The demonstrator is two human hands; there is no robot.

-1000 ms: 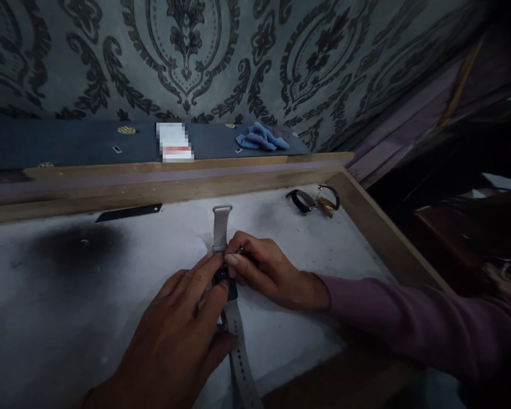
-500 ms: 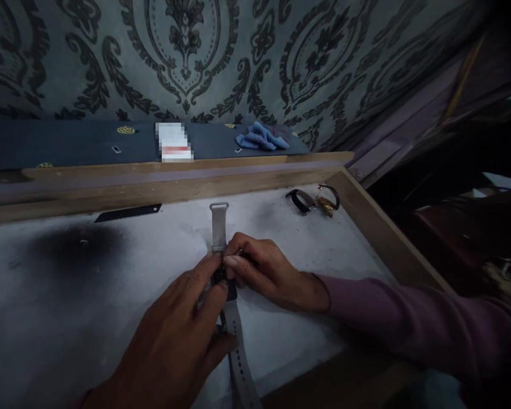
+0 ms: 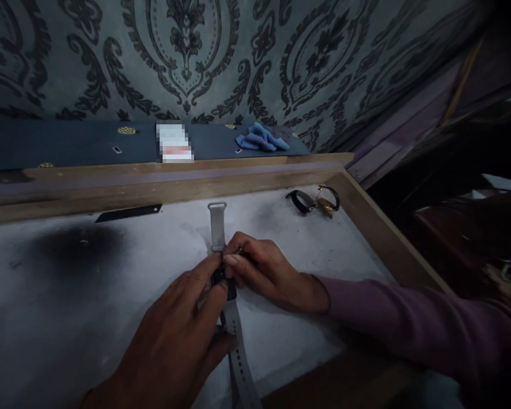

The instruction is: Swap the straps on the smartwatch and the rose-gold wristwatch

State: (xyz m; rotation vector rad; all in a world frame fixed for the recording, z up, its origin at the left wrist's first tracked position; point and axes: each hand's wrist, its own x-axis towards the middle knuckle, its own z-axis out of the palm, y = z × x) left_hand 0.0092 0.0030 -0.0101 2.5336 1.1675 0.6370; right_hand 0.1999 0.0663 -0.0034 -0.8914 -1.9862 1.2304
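A watch with a dark case (image 3: pixel 229 287) and a pale grey strap lies lengthwise on the white work surface. Its upper strap piece (image 3: pixel 217 227) ends in a loop and points away from me; the lower piece (image 3: pixel 242 363), with a row of holes, runs toward me. My left hand (image 3: pixel 176 324) is closed around the case, index finger at its top end and thumb on its face. At that same end, where strap meets case, my right hand (image 3: pixel 264 270) is pinched. A small dark, shiny bit shows between its fingers, too small to name.
Two wristwatches (image 3: pixel 313 201), one black and one gold-coloured, lie at the back right. A black blade (image 3: pixel 128 213) rests by the wooden rim (image 3: pixel 255 179). On the ledge behind are a blue cloth (image 3: pixel 262 137) and a blurred white card (image 3: pixel 174 142).
The watch's upper strap piece has shifted very slightly to the left. Both hands keep nearly the same place and grip.
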